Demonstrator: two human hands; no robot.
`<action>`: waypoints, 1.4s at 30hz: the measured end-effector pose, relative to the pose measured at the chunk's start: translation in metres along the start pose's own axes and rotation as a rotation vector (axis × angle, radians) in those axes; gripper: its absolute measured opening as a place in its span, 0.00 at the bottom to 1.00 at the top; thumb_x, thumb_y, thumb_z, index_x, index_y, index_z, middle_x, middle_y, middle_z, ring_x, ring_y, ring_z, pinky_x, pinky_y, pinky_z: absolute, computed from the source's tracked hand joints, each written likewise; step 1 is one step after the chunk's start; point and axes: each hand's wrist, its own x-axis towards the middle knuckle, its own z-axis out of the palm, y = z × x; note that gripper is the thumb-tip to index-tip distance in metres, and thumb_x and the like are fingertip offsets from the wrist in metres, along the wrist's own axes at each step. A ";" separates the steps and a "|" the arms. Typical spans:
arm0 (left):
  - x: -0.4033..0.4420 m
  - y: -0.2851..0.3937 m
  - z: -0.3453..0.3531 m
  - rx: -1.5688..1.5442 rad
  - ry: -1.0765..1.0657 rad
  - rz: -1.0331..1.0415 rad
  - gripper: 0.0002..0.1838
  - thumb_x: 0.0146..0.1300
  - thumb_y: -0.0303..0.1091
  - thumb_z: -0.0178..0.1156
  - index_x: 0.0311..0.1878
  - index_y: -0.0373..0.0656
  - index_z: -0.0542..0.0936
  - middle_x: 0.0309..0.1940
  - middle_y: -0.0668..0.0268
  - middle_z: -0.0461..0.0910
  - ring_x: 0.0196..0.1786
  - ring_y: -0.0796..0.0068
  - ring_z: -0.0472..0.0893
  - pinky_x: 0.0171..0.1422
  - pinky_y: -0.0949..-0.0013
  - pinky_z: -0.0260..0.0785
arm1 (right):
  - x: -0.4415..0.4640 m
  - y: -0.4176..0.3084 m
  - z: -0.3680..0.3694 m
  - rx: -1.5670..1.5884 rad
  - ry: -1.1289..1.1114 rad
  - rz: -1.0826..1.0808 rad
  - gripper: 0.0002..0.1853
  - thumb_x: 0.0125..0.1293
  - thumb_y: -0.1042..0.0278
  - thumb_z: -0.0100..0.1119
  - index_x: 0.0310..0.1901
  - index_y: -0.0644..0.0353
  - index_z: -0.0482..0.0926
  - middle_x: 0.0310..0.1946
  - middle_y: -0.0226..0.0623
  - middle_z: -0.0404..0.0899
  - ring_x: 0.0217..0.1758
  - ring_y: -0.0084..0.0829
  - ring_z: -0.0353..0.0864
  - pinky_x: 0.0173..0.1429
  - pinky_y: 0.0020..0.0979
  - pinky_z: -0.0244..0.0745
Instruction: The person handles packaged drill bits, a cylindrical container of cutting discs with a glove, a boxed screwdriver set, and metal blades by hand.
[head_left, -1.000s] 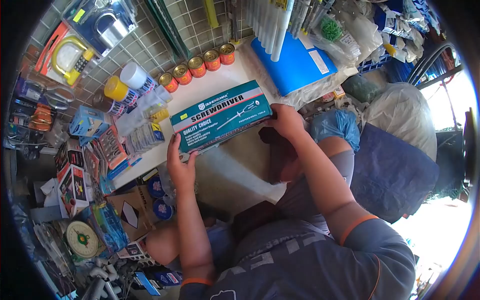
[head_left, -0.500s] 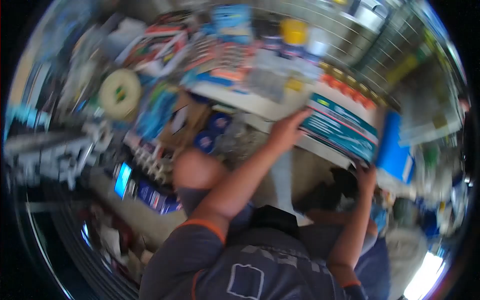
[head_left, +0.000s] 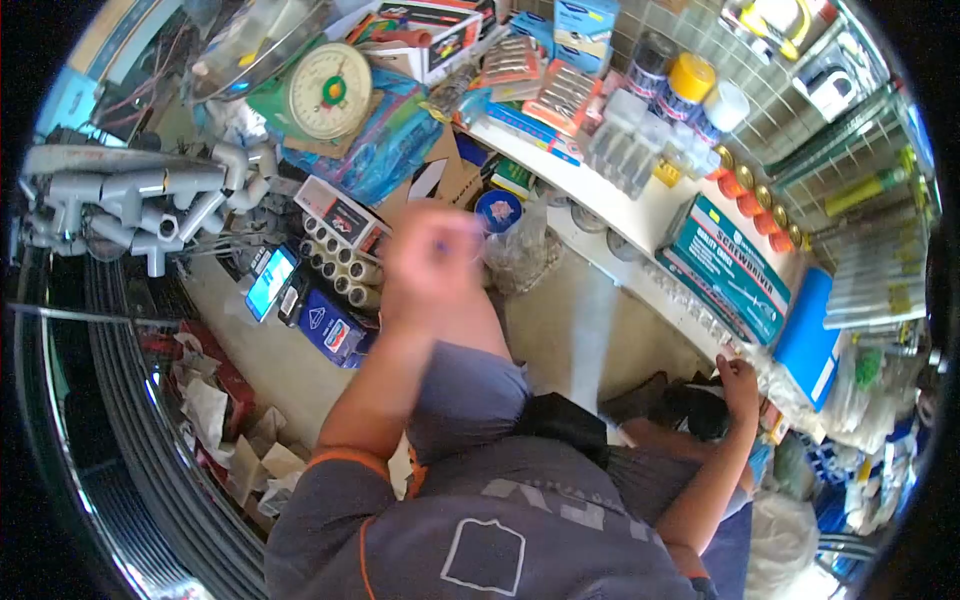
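My left hand (head_left: 432, 262) is raised over my left knee, smeared by motion. Its fingers look curled, but whether anything is in them cannot be made out. Beyond it lies a round blue-lidded tin (head_left: 497, 211). My right hand (head_left: 739, 384) rests at the front edge of the white shelf (head_left: 575, 235), fingers loosely bent and holding nothing visible. Just above that hand, a teal screwdriver box (head_left: 728, 265) lies on the shelf, apart from the fingers. A blue box (head_left: 806, 335) leans to its right.
Spray cans (head_left: 690, 78) and orange-capped cans (head_left: 762, 205) line the shelf back. A dial scale (head_left: 330, 90) stands left on blue plastic bags. Grey pipe fittings (head_left: 150, 195), a lit phone (head_left: 270, 285) and a blue packet (head_left: 328, 328) lie at lower left.
My left hand has let go of the teal box and swung left over my knee. My right hand has come off the box to the shelf edge. The view has shifted and sharpened.
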 end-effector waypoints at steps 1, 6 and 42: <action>0.001 -0.028 -0.028 0.205 0.111 -0.014 0.05 0.65 0.29 0.66 0.39 0.39 0.81 0.39 0.60 0.81 0.44 0.63 0.80 0.53 0.61 0.72 | -0.006 -0.011 -0.006 0.031 -0.050 0.009 0.26 0.68 0.48 0.64 0.36 0.71 0.84 0.30 0.49 0.84 0.36 0.36 0.83 0.44 0.40 0.75; -0.002 -0.175 -0.144 0.099 0.349 -0.722 0.24 0.69 0.36 0.64 0.65 0.43 0.69 0.50 0.63 0.77 0.51 0.69 0.76 0.52 0.63 0.73 | -0.005 -0.022 -0.009 0.096 -0.045 -0.009 0.26 0.68 0.49 0.64 0.33 0.72 0.83 0.25 0.46 0.84 0.30 0.34 0.83 0.40 0.37 0.75; -0.009 -0.017 -0.004 0.387 0.123 -0.159 0.38 0.67 0.27 0.63 0.78 0.47 0.58 0.74 0.53 0.61 0.68 0.57 0.72 0.73 0.51 0.64 | 0.026 0.018 -0.006 0.816 0.273 0.096 0.35 0.72 0.53 0.61 0.73 0.66 0.65 0.58 0.46 0.78 0.61 0.38 0.76 0.67 0.35 0.67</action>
